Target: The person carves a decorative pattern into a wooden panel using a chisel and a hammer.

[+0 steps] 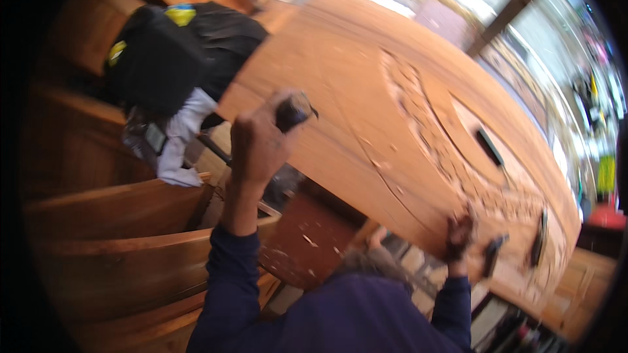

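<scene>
Brown carved wooden panel [340, 85] in front. Clamps fingers of left hand [260, 136] around dark rounded tool [294, 113]; has right hand [460, 233] at near edge, beside slim tool [494, 255]; cannot tell those fingers' state.

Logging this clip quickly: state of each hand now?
Left hand: closed, holding a dark, blunt-ended object.
Right hand: at the carved wooden panel; too blurred to tell its grip.
</scene>
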A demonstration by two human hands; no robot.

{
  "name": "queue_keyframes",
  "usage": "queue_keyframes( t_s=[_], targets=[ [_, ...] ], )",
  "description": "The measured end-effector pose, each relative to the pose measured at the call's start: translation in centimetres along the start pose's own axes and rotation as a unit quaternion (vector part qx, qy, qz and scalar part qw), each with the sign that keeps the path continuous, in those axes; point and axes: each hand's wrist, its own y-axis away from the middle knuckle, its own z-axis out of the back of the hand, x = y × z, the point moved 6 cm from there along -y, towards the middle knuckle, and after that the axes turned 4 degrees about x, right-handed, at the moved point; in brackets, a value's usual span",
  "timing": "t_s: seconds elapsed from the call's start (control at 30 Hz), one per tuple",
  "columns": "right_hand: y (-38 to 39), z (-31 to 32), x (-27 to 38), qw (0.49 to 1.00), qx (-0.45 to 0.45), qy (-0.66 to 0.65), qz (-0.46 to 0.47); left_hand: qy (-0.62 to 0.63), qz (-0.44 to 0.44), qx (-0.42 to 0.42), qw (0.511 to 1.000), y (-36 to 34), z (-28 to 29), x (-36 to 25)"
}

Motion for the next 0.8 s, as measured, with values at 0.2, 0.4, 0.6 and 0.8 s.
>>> queue_keyframes(
  t_s=[0.2,0.4,0.6,0.8],
  targets=[
    [1.6,10.1,6.4,0.958,-0.070,0.225,0.165,0.045,0.033,0.209,0.976,8.5,-16.3,-9.7],
    [5.5,19.4,-1.3,0.963,-0.022,0.259,-0.077,-0.109,0.143,0.332,0.926,16.7,-22.7,-10.8],
    [6.7,20.4,-4.4,0.960,0.087,0.210,-0.165,-0.032,0.172,0.307,0.936,16.7,-23.5,-13.1],
    [7.1,21.6,-5.7,0.957,0.068,0.134,-0.249,0.231,0.131,0.119,0.957,9.2,-20.4,-16.3]
  ],
)
